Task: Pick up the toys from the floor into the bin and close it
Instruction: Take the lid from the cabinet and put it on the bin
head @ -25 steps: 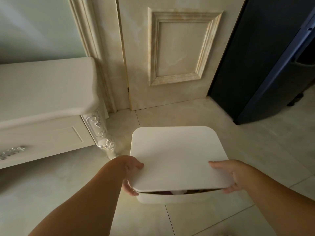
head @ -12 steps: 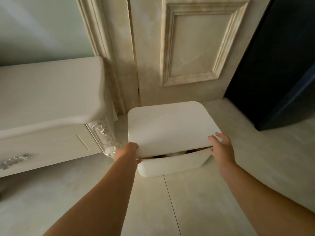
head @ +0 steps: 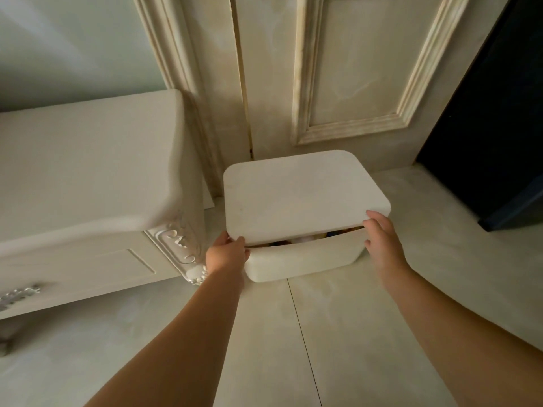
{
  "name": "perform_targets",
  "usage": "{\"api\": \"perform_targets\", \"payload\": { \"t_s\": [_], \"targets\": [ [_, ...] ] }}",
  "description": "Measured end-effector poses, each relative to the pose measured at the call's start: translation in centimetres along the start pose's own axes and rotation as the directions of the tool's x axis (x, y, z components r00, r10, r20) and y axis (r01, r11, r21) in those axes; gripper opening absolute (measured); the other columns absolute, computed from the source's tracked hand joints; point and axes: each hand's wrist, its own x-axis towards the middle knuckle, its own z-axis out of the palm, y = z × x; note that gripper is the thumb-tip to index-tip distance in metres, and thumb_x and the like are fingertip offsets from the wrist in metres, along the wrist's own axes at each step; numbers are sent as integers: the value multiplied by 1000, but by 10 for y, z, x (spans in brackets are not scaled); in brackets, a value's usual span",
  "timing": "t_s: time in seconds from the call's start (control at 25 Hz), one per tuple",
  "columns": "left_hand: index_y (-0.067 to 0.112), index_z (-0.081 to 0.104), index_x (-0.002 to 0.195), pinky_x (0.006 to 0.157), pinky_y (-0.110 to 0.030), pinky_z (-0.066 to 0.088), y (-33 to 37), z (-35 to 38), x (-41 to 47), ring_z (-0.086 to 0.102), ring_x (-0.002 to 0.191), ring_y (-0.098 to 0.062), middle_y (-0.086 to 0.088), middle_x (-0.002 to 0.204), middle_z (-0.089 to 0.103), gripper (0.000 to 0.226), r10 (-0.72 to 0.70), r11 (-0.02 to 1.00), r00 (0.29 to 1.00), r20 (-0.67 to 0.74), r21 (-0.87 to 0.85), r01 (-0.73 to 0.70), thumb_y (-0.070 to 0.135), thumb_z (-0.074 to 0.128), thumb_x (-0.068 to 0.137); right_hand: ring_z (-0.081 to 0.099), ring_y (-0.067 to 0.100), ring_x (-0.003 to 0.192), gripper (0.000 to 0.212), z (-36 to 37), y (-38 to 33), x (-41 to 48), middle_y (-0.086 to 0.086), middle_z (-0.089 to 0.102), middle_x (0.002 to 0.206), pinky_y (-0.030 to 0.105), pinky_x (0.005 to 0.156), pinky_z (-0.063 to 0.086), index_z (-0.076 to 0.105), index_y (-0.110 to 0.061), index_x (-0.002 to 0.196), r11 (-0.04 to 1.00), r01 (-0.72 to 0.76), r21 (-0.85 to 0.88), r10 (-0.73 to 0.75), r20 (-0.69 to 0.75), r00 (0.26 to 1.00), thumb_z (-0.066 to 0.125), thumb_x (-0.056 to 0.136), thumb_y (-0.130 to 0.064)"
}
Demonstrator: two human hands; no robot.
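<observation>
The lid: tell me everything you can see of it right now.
The lid is a plain white rounded rectangle, matte and plastic-looking, with a thick edge. It lies over the bin, tilted: its near edge is raised, leaving a gap where toys show. The left hand grips its near-left corner, thumb on top; the right hand holds the near-right corner. Its far edge lies close to the door.

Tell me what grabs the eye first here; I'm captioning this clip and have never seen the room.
A white rounded-corner plastic lid lies over a white plastic bin at centre, its near edge raised, on the pale tiled floor before a cream panelled door. The left hand and right hand hold its near corners. Through the front gap, colourful toys show dimly.
</observation>
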Motion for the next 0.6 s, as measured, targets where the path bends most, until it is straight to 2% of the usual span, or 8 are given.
{"api": "perform_targets", "payload": {
  "t_s": [0.2, 0.28, 0.36, 0.48, 0.6],
  "targets": [
    [25, 63, 71, 88, -29, 53, 3, 13, 15, 60, 72, -13, 5, 74, 59, 28, 31, 999, 999, -18, -30, -32, 5, 60, 90, 47, 9, 121, 42, 7, -1, 17, -12, 49, 132, 36, 110, 37, 55, -38, 120, 999, 19, 39, -21, 42, 999, 45, 79, -34],
    [21, 70, 94, 87, -28, 53, 3, 17, 21, 62, 74, -12, 7, 77, 61, 16, 40, 998, 999, -25, -47, -42, 7, 61, 90, 48, 9, 120, 44, 9, -4, 22, -11, 48, 133, 36, 111, 37, 55, -39, 119, 998, 25, 49, -28, 47, 998, 45, 76, -36],
    [20, 68, 113, 87, -27, 53, 3, 20, 23, 64, 79, -14, 9, 80, 62, 26, 47, 997, 998, -32, -64, -49, 8, 62, 91, 49, 9, 118, 48, 11, -5, 27, -10, 49, 132, 37, 111, 37, 55, -39, 120, 999, 24, 38, -26, 46, 999, 43, 73, -36],
    [17, 68, 115, 88, -27, 53, 3, 22, 26, 63, 79, -13, 8, 80, 62, 27, 53, 995, 998, -31, -83, -56, 8, 62, 91, 49, 9, 115, 50, 11, -5, 33, -9, 48, 132, 37, 109, 39, 54, -37, 124, 999, 25, 26, -27, 65, 998, 43, 75, -33],
    [19, 66, 119, 93, -30, 53, 1, 20, 25, 64, 87, -12, 6, 91, 65, 31, 11, 988, 1000, 22, -153, -8, 8, 63, 90, 49, 10, 116, 46, 10, -5, 33, -9, 48, 133, 39, 108, 40, 53, -40, 125, 999, 18, 34, -21, 90, 996, 45, 81, -29]
  ]
}}
